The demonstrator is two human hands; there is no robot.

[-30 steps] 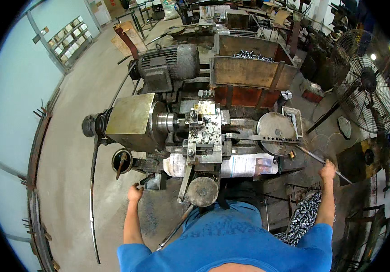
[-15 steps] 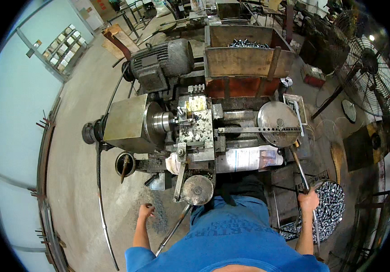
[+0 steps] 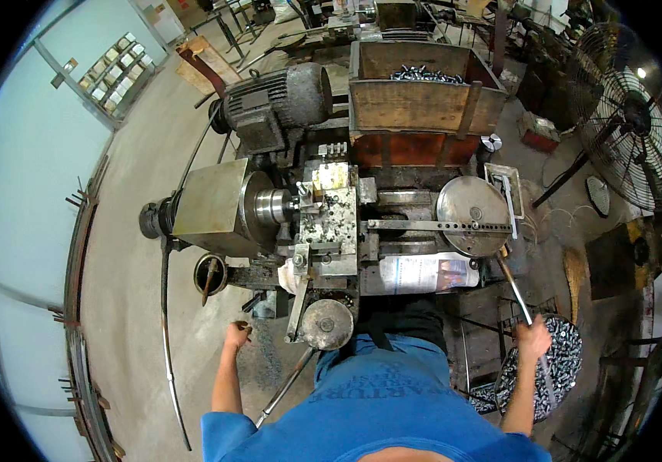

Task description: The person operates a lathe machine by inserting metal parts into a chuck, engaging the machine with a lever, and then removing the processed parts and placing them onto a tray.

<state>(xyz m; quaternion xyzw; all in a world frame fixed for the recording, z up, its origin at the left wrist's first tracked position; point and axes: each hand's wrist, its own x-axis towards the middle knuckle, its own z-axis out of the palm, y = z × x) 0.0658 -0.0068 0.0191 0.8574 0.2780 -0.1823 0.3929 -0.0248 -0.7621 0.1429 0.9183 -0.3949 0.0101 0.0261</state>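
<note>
Your right hand [image 3: 533, 339] is closed around the long metal lever [image 3: 516, 290], fingers wrapped on the bar. The lever slants down from beneath the large round disc [image 3: 462, 202] at the right of the lathe, and in this view its lower end passes over the round basket [image 3: 566, 354] heaped with small shiny metal parts. A perforated bar [image 3: 400, 225] runs from that disc to the spotted tool carriage [image 3: 331, 219], which sits just beside the bright chuck [image 3: 272, 206].

Your left hand [image 3: 238, 335] hangs over the floor, touching no part of the machine, its fingers loosely curled; you cannot tell from here whether anything small is between them. Nearest to it are the small disc [image 3: 327, 325] and the second lever [image 3: 285, 389] below that.

As for writing, your blue shirt [image 3: 385, 408] bears dark lettering in several lines, partly creased. A printed sheet [image 3: 408, 274] lies along the front of the lathe, with fine columns of text and a coloured picture towards its right end. The wall rack [image 3: 118, 75] holds pale cards, too small to read.
</note>
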